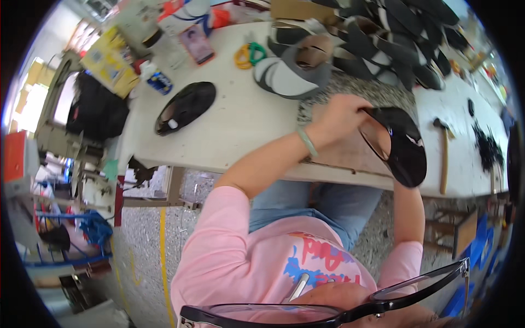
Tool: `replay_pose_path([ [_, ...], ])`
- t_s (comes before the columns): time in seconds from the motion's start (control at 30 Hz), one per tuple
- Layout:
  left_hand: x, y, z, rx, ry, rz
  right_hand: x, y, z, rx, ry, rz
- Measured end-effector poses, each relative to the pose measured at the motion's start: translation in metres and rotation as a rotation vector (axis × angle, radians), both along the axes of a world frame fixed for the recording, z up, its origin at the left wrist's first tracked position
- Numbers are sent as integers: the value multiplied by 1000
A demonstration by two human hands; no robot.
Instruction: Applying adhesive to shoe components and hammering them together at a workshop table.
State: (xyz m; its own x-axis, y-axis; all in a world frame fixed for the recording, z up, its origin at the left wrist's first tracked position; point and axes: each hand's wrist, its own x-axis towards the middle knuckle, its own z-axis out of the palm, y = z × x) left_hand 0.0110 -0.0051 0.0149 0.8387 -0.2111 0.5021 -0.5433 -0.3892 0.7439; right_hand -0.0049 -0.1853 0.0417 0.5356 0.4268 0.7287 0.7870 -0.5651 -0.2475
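A glossy black shoe upper (407, 143) with a beige lining is held over the right part of the table, near its front edge. My left hand (340, 117) pinches its upper left corner, fingers closed. From below, my right forearm (409, 216) rises to the shoe upper, which hides my right hand and its fingers. Under my left hand lies a brown board (339, 155) on a speckled stone slab (396, 98). Another glossy black shoe upper (186, 107) rests on the white table (235, 131) to the left.
Grey and white shoe uppers (292, 74) sit beyond my left hand, with a pile of black ones (377, 49) behind. A hammer (444, 156) and black strips (488, 147) lie right. Scissors (250, 54), a phone (196, 45), a bottle (156, 77) and a sewing machine (65, 109) are left.
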Motion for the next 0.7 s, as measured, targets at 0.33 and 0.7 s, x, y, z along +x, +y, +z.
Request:
replay_pose_path([
  [0.33,-35,4,13,-145,-106,51,-6,-2,5,247,542,0],
  [0.7,-48,-10,41,-918,421,-398,-34,4,36,496,356,-76],
])
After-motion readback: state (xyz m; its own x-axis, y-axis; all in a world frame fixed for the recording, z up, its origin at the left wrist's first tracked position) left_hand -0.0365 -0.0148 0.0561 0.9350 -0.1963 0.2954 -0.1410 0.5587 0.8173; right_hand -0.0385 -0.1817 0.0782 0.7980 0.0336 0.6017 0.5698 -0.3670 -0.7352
